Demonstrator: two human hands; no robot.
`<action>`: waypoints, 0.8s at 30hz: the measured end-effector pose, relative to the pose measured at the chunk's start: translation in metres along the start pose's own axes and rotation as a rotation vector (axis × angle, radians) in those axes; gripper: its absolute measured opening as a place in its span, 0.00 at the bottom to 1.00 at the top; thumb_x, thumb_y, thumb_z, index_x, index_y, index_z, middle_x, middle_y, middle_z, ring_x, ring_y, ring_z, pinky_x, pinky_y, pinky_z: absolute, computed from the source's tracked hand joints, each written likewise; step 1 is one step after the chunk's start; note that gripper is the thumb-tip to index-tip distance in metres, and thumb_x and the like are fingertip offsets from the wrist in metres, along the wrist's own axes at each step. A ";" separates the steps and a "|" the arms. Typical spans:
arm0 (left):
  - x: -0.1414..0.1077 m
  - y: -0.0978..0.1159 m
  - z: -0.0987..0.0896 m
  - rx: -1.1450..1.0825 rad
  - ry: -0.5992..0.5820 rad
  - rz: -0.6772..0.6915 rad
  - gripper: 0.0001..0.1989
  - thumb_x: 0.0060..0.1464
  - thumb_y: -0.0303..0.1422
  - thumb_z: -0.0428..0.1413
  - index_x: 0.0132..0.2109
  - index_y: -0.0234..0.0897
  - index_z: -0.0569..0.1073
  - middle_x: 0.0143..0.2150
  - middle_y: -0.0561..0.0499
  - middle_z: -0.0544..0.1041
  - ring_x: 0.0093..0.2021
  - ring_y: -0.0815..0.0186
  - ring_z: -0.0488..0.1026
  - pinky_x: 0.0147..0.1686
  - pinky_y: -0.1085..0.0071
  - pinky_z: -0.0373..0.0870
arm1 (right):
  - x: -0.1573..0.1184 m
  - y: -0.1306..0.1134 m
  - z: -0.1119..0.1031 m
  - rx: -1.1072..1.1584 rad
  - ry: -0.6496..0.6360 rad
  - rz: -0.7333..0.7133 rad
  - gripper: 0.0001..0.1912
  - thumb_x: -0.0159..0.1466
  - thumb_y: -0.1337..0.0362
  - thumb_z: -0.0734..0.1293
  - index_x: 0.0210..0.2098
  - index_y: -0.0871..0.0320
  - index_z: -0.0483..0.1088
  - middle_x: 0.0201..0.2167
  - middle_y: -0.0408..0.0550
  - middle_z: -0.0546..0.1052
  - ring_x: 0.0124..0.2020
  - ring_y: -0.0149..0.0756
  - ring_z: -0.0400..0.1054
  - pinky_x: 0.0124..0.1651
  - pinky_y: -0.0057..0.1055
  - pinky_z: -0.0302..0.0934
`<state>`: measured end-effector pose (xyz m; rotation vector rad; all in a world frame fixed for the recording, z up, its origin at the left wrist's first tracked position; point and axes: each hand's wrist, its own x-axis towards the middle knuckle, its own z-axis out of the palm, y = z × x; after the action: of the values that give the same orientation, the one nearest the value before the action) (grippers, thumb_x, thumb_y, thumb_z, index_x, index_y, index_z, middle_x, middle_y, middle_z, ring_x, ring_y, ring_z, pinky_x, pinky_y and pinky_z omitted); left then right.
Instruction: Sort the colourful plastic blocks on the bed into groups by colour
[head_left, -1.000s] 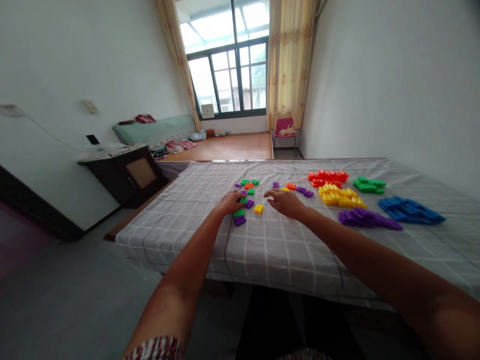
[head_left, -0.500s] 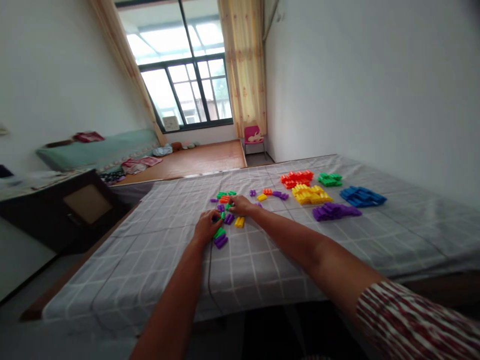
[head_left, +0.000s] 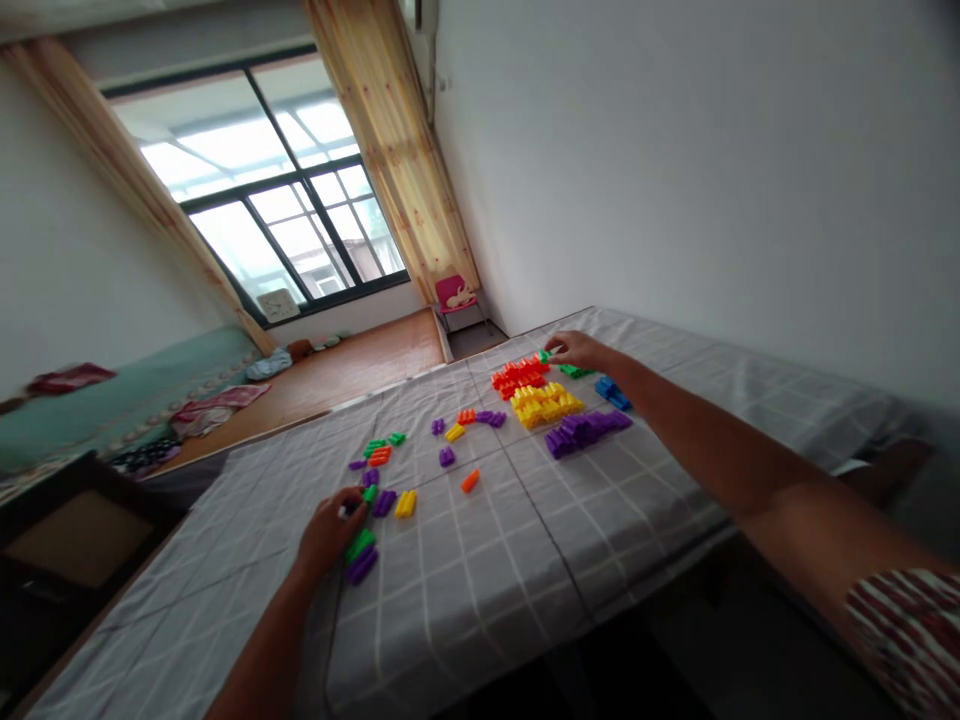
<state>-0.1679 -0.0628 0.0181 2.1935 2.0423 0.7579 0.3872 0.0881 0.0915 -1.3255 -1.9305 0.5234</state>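
At the back of the right-hand piles, my right hand (head_left: 576, 349) pinches a small green plastic block (head_left: 544, 356). Below it lie an orange pile (head_left: 519, 376), a yellow pile (head_left: 546, 404) and a purple pile (head_left: 587, 431) of blocks; a green pile (head_left: 576, 371) and a blue pile (head_left: 612, 393) are partly hidden by my right hand and forearm. My left hand (head_left: 330, 532) is closed at the left cluster, around a small dark piece I cannot make out. Its fingertips are by a green block (head_left: 369, 494), with a purple block (head_left: 362, 565) just below.
A grey checked cloth (head_left: 465, 580) covers the table. Loose blocks lie across its middle, among them a yellow block (head_left: 406, 503) and an orange block (head_left: 469, 481). Behind are a wooden platform (head_left: 375, 365), a pink chair (head_left: 453, 293) and a window. A wall borders the right side.
My right hand has moved from the left cluster to the far right piles, where it holds a green block. A single orange block now lies mid-cloth. My left hand stays at the cluster; the view has turned right.
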 end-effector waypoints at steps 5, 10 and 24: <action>0.036 0.025 -0.026 -0.085 0.004 -0.075 0.23 0.41 0.57 0.55 0.32 0.42 0.70 0.48 0.47 0.80 0.46 0.54 0.78 0.44 0.61 0.74 | -0.004 0.117 -0.070 -0.094 -0.051 0.319 0.16 0.50 0.69 0.75 0.39 0.64 0.77 0.39 0.53 0.81 0.38 0.39 0.74 0.39 0.28 0.67; 0.084 0.100 -0.026 -0.258 -0.028 -0.053 0.27 0.38 0.59 0.58 0.31 0.39 0.68 0.51 0.41 0.78 0.45 0.53 0.78 0.41 0.60 0.76 | -0.001 0.170 -0.071 -0.152 -0.117 0.285 0.18 0.47 0.68 0.75 0.39 0.62 0.79 0.41 0.52 0.81 0.44 0.42 0.74 0.45 0.29 0.67; 0.188 0.365 0.150 -0.344 -0.216 0.410 0.03 0.48 0.30 0.56 0.33 0.37 0.69 0.29 0.54 0.75 0.32 0.68 0.74 0.33 0.72 0.71 | -0.007 0.185 -0.040 0.089 -0.017 0.231 0.19 0.56 0.71 0.69 0.48 0.60 0.73 0.50 0.52 0.78 0.45 0.36 0.74 0.42 0.23 0.67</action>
<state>0.2280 0.1124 0.0762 2.3795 1.2693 0.7882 0.5339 0.1508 -0.0100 -1.4986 -1.7557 0.7271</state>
